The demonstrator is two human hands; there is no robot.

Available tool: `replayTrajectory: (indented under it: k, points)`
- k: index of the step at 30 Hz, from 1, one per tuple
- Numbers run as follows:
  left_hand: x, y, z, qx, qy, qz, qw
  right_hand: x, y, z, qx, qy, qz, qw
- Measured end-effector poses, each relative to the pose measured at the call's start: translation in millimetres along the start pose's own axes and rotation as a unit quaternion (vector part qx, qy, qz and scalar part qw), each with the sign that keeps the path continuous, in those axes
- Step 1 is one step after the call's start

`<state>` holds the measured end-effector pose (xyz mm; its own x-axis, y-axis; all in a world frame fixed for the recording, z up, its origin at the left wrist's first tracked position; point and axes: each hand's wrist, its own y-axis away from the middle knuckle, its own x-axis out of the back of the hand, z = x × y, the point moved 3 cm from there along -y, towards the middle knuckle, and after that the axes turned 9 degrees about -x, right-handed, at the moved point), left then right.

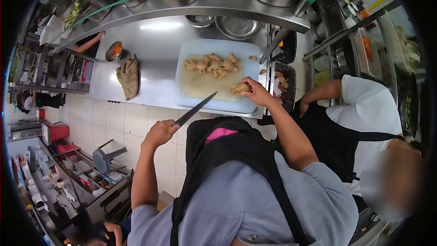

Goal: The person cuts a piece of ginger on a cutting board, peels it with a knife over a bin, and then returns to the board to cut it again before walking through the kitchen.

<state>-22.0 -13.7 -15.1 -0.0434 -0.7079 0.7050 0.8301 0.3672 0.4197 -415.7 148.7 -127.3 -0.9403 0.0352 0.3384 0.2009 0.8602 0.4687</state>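
My left hand (161, 133) is wrapped round the handle of a knife (195, 109). The dark blade slants up to the right, its tip over the front part of a white cutting board (209, 45). At the board's right side, my right hand (256, 92) grips a piece of ginger (239, 89) between thumb and fingers. The blade tip is a short way left of this piece and apart from it. A pile of knobbly ginger (213, 65) lies across the middle of the board, with small bits near its right edge.
A folded brown cloth (128, 77) and a small bowl of chopped orange food (114, 51) lie left on the steel table (154, 50). Metal bowls (238, 26) stand behind the board. A black bin (283, 84) with scraps is at right, beside a person in white (364, 105). A shelf (182, 12) overhangs the back.
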Motion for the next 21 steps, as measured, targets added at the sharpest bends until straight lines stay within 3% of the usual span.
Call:
replayTrajectory:
  k: [2,3,5,11,21]
  points:
    - [1.1,18.9,-4.3,-0.004,-0.010,0.088,0.996,-14.8,-7.6,-2.2,0.104,0.046,0.074,0.991]
    - [-51.5,-21.5,22.0,-0.020,0.025,0.089,0.996,30.7,12.9,33.4,0.081,0.077,0.074,0.991]
    - [-50.8,-24.2,27.0,-0.046,-0.042,0.141,0.988,10.4,-8.2,25.1,0.089,0.067,0.090,0.990]
    - [-87.0,-51.8,56.8,-0.045,-0.112,0.123,0.985,8.6,-11.2,21.9,0.062,0.050,0.088,0.993]
    - [-74.8,-48.2,69.1,-0.012,-0.159,0.126,0.979,12.4,-6.3,9.3,0.033,0.046,0.134,0.989]
